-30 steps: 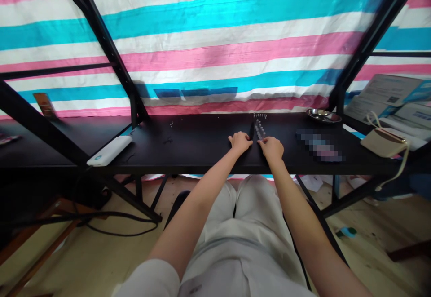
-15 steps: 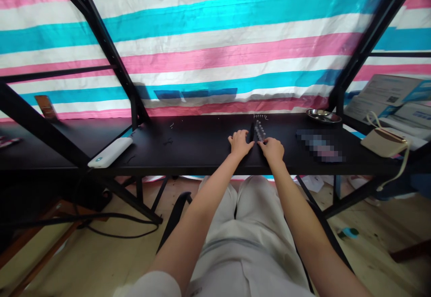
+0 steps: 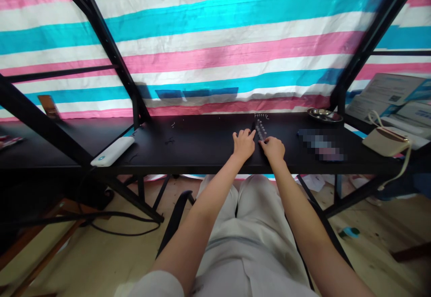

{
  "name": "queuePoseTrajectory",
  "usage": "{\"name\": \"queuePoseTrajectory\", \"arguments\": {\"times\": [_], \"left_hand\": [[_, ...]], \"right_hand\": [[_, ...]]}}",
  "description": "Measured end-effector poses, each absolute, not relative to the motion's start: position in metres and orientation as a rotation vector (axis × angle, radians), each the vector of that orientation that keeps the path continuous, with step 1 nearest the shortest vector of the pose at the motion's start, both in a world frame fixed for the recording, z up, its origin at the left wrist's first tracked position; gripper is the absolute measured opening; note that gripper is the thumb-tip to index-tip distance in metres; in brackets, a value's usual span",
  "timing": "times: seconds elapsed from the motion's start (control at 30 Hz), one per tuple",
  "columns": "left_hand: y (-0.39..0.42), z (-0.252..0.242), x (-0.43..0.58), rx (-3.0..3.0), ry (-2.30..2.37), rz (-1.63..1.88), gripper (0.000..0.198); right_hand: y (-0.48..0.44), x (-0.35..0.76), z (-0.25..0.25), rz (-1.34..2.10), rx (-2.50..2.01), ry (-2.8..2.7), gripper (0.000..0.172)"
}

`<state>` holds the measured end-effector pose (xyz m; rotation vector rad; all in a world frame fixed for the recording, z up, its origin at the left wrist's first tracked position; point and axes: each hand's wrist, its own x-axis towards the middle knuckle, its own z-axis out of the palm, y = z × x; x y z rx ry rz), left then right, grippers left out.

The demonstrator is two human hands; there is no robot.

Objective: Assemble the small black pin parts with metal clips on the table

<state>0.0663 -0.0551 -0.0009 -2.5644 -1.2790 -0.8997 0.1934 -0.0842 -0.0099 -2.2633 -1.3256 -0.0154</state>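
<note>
The two hands are apart, side by side over the black surface (image 3: 202,146). The left hand (image 3: 244,145) has its fingers spread, with the forefinger at the near end of a narrow dark piece (image 3: 253,126); whether it touches it cannot be told. The right hand (image 3: 273,148) has thumb and fingertips closed on the near end of a clear bumpy strip (image 3: 260,130), which lies between the hands, slanting away toward the back edge, just beside the dark piece. Just beyond the strip's far end, a row of small whitish bits (image 3: 261,116) lies along that edge.

To the right, well apart from the hands, are a pixelated item (image 3: 321,146), a round metal dish (image 3: 325,116) near the back corner and a beige pouch (image 3: 385,141) with its strap hanging over the front edge. Boxes (image 3: 387,97) stand behind the pouch. On the left, a white rounded device (image 3: 113,151) lies slantwise near the black frame (image 3: 111,50), with dark scraps (image 3: 169,141) between it and the left hand. A striped sheet (image 3: 218,41) hangs behind the surface. Nothing stands between the hands and the strip.
</note>
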Motion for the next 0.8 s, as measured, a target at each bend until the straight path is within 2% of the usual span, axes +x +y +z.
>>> {"name": "queuePoseTrajectory", "arguments": {"times": [0.4, 0.6, 0.8], "left_hand": [[-0.052, -0.002, 0.065, -2.546, -1.366, -1.101, 0.011], [-0.047, 0.0, 0.065, -2.389, -1.632, -1.499, 0.008], [-0.02, -0.005, 0.058, -2.139, -2.131, -2.022, 0.005]], "right_hand": [[-0.083, 0.194, -0.012, -0.026, -2.258, -1.338, 0.026], [-0.083, 0.195, -0.014, -0.037, -2.252, -1.344, 0.025], [-0.081, 0.195, -0.017, -0.097, -2.148, -1.38, 0.024]]}}
